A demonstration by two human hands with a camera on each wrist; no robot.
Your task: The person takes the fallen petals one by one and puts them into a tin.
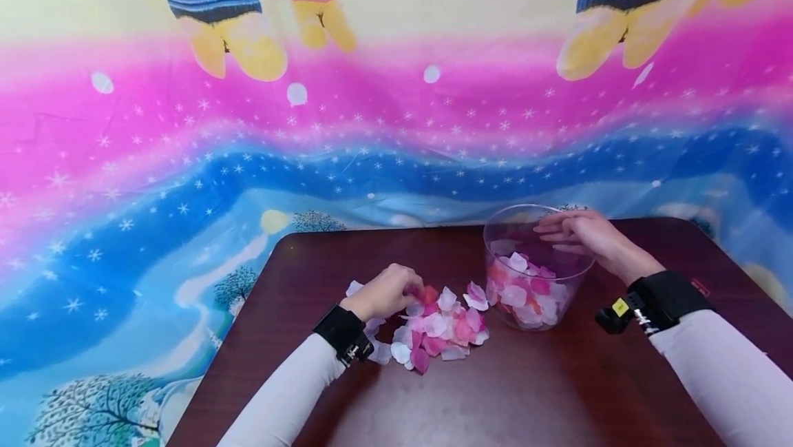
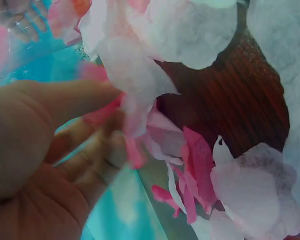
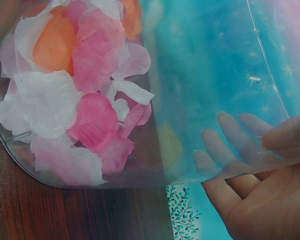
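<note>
My left hand is over the left side of a loose pile of artificial flower petals in pink, white and red. In the left wrist view its thumb and fingers pinch pink and white petals, slightly blurred. A clear plastic bucket stands upright to the right of the pile, its lower part filled with similar petals, a few orange. At the bucket's right rim, my right hand holds the wall. Its fingers show through the clear plastic in the right wrist view, the thumb near the rim.
Both hands are over a dark reddish-brown table with rounded corners. Behind it hangs a colourful printed cloth that meets the far edge. A small red label lies at the table's right side.
</note>
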